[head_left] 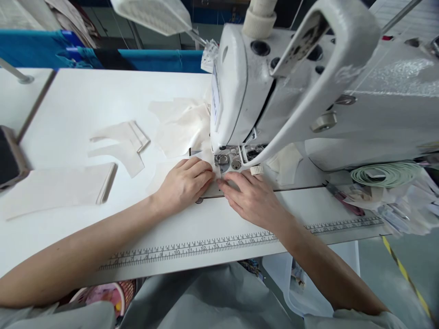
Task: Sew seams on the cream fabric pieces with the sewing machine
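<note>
While your forearms cross the printed ruler along the near edge of the white table, your left hand lies flat, palm down, fingers loosely curled and pressing a small cream fabric piece onto the bed. Your right hand rests just beside it, fingers stretched toward the same piece, fingertips touching its edge; neither hand is clenched, and both pin the cloth rather than grip it. That piece sits directly under the presser foot of the white sewing machine, between your two sets of fingertips. To your left, a stack of cream cut panels lies near the table edge, and beyond it a few folded smaller pieces rest apart. Behind the needle area, more loose cream fabric is heaped against the machine head. At your right, a coil of pale green tape sits among clutter. Farthest back, blue cloth hangs past the table.
</note>
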Action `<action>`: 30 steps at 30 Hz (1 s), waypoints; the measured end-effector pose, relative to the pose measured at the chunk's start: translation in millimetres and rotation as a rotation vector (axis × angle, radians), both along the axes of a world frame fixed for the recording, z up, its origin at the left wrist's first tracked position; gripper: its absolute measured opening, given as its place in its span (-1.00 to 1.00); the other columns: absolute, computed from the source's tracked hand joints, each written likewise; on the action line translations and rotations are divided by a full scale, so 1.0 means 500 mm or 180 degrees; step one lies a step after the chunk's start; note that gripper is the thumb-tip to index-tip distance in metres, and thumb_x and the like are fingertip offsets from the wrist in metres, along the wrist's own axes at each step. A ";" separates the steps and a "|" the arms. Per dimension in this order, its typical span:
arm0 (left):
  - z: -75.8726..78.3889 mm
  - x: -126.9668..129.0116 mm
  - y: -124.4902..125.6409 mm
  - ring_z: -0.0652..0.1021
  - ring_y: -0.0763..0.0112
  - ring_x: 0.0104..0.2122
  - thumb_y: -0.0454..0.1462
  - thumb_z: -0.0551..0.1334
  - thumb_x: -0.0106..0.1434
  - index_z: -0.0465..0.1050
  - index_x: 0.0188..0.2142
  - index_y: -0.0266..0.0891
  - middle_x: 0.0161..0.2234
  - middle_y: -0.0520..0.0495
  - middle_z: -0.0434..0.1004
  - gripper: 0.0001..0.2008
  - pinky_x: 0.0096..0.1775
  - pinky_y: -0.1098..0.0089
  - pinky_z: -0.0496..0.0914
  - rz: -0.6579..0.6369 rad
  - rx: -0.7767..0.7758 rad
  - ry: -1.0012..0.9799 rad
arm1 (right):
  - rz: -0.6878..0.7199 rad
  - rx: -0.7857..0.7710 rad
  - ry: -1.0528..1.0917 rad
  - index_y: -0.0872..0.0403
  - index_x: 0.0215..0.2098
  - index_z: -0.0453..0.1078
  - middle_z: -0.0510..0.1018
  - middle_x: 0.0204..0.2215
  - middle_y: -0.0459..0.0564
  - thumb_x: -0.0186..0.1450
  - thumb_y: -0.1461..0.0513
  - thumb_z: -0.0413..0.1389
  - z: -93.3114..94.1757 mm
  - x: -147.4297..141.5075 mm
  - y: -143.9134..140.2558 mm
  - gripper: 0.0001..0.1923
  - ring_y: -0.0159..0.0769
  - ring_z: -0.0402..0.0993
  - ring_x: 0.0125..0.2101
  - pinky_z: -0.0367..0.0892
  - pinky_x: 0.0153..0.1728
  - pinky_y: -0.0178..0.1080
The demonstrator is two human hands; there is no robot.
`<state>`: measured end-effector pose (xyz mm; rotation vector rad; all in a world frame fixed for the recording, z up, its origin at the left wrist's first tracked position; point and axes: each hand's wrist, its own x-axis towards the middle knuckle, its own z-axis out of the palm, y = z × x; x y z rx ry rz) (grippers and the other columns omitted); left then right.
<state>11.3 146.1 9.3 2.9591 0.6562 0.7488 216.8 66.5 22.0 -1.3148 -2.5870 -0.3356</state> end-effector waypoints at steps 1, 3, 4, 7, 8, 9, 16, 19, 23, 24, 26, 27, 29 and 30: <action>-0.001 0.000 0.001 0.49 0.31 -0.26 -0.34 0.12 0.37 0.49 -0.24 -0.31 -0.22 -0.10 0.56 -0.84 -0.29 0.31 0.41 0.0007 -0.0021 -0.0005 | 0.0000 0.0025 0.0002 0.13 -0.06 0.43 0.51 -0.15 0.02 0.38 0.33 0.00 0.000 -0.001 -0.001 -0.77 -0.27 0.33 -0.25 0.12 -0.24 -0.19; -0.001 -0.001 0.002 0.49 0.32 -0.26 -0.33 0.12 0.37 0.49 -0.24 -0.31 -0.22 -0.11 0.56 -0.83 -0.29 0.32 0.41 0.0002 -0.0053 -0.0021 | -0.0008 0.0043 -0.0019 0.12 -0.08 0.44 0.51 -0.17 0.02 0.38 0.33 0.00 0.001 -0.002 -0.002 -0.79 -0.27 0.33 -0.26 0.11 -0.24 -0.19; -0.002 -0.001 0.003 0.49 0.32 -0.26 -0.33 0.12 0.37 0.49 -0.23 -0.30 -0.22 -0.11 0.56 -0.83 -0.29 0.32 0.41 -0.0011 -0.0056 -0.0030 | -0.0012 0.0038 -0.0031 0.12 -0.09 0.44 0.51 -0.18 0.02 0.38 0.33 0.00 0.001 -0.002 -0.002 -0.79 -0.27 0.33 -0.26 0.11 -0.24 -0.19; -0.002 -0.002 0.004 0.50 0.32 -0.25 -0.33 0.12 0.37 0.49 -0.19 -0.29 -0.22 -0.10 0.56 -0.84 -0.30 0.32 0.41 -0.0053 0.0035 -0.0024 | -0.0025 -0.0017 -0.0051 0.11 -0.10 0.44 0.51 -0.19 0.03 0.39 0.33 -0.01 0.002 -0.001 -0.003 -0.79 -0.27 0.34 -0.27 0.11 -0.24 -0.19; -0.001 -0.002 0.004 0.50 0.31 -0.25 -0.34 0.13 0.37 0.49 -0.19 -0.28 -0.22 -0.10 0.56 -0.84 -0.30 0.32 0.41 -0.0055 0.0095 -0.0013 | -0.0034 -0.0037 -0.0054 0.10 -0.10 0.44 0.51 -0.18 0.03 0.39 0.33 -0.01 0.003 -0.001 -0.003 -0.79 -0.26 0.35 -0.27 0.11 -0.24 -0.18; -0.001 -0.002 0.003 0.51 0.31 -0.24 -0.34 0.13 0.37 0.49 -0.18 -0.28 -0.22 -0.10 0.56 -0.84 -0.30 0.32 0.40 -0.0053 0.0165 -0.0002 | -0.0039 -0.0057 -0.0056 0.10 -0.11 0.45 0.51 -0.18 0.03 0.39 0.33 -0.02 0.003 -0.001 -0.003 -0.78 -0.26 0.35 -0.26 0.11 -0.24 -0.18; 0.007 0.000 -0.004 0.51 0.29 -0.25 -0.37 0.12 0.36 0.49 -0.20 -0.29 -0.25 -0.09 0.57 -0.84 -0.28 0.30 0.39 -0.0112 0.0679 0.0222 | -0.0028 -0.0082 0.0002 0.11 -0.16 0.45 0.50 -0.18 0.04 0.38 0.35 -0.02 0.004 -0.002 -0.003 -0.79 -0.24 0.36 -0.23 0.14 -0.22 -0.17; 0.010 -0.001 -0.006 0.51 0.30 -0.26 -0.38 0.11 0.37 0.49 -0.22 -0.29 -0.26 -0.10 0.57 -0.83 -0.27 0.30 0.40 -0.0148 0.0788 0.0267 | -0.0028 -0.0061 -0.0003 0.11 -0.19 0.45 0.51 -0.19 0.02 0.38 0.35 -0.03 0.002 -0.003 -0.002 -0.78 -0.25 0.35 -0.24 0.13 -0.22 -0.19; 0.012 -0.002 -0.008 0.51 0.30 -0.27 -0.41 0.08 0.37 0.49 -0.23 -0.30 -0.26 -0.11 0.57 -0.81 -0.25 0.28 0.41 -0.0166 0.0859 0.0355 | -0.0027 -0.0062 0.0002 0.11 -0.19 0.46 0.51 -0.19 0.01 0.37 0.36 -0.03 0.000 -0.002 -0.001 -0.79 -0.25 0.34 -0.26 0.12 -0.22 -0.19; 0.012 -0.002 -0.009 0.51 0.30 -0.27 -0.41 0.09 0.37 0.49 -0.23 -0.30 -0.26 -0.11 0.57 -0.81 -0.25 0.28 0.41 -0.0173 0.0870 0.0363 | -0.0027 -0.0062 0.0009 0.11 -0.19 0.45 0.51 -0.19 0.01 0.37 0.36 -0.03 0.000 -0.001 -0.001 -0.79 -0.25 0.33 -0.26 0.12 -0.22 -0.19; 0.013 -0.002 -0.010 0.51 0.29 -0.28 -0.41 0.09 0.36 0.48 -0.22 -0.32 -0.27 -0.12 0.56 -0.82 -0.25 0.27 0.41 -0.0185 0.0884 0.0380 | -0.0025 -0.0076 0.0019 0.11 -0.18 0.45 0.50 -0.20 0.01 0.36 0.35 -0.02 0.000 -0.002 -0.001 -0.79 -0.25 0.32 -0.26 0.12 -0.22 -0.19; 0.014 -0.002 -0.010 0.51 0.29 -0.28 -0.41 0.09 0.36 0.48 -0.22 -0.32 -0.27 -0.12 0.56 -0.82 -0.25 0.27 0.41 -0.0192 0.0891 0.0403 | -0.0024 -0.0089 0.0021 0.11 -0.17 0.45 0.50 -0.20 0.01 0.36 0.35 -0.02 0.000 -0.002 -0.001 -0.79 -0.25 0.32 -0.26 0.12 -0.22 -0.18; 0.015 -0.002 -0.012 0.51 0.29 -0.27 -0.42 0.08 0.37 0.47 -0.21 -0.31 -0.27 -0.12 0.56 -0.81 -0.24 0.27 0.42 -0.0189 0.0898 0.0471 | -0.0027 -0.0113 0.0024 0.11 -0.16 0.44 0.50 -0.19 0.01 0.36 0.35 -0.02 0.001 -0.003 -0.001 -0.79 -0.25 0.32 -0.26 0.12 -0.23 -0.18; 0.015 -0.003 -0.012 0.51 0.29 -0.26 -0.42 0.08 0.37 0.47 -0.21 -0.30 -0.27 -0.11 0.55 -0.81 -0.24 0.27 0.42 -0.0183 0.0899 0.0509 | -0.0032 -0.0125 0.0024 0.11 -0.15 0.44 0.50 -0.19 0.02 0.37 0.35 -0.02 0.001 -0.002 -0.002 -0.79 -0.25 0.32 -0.25 0.13 -0.23 -0.18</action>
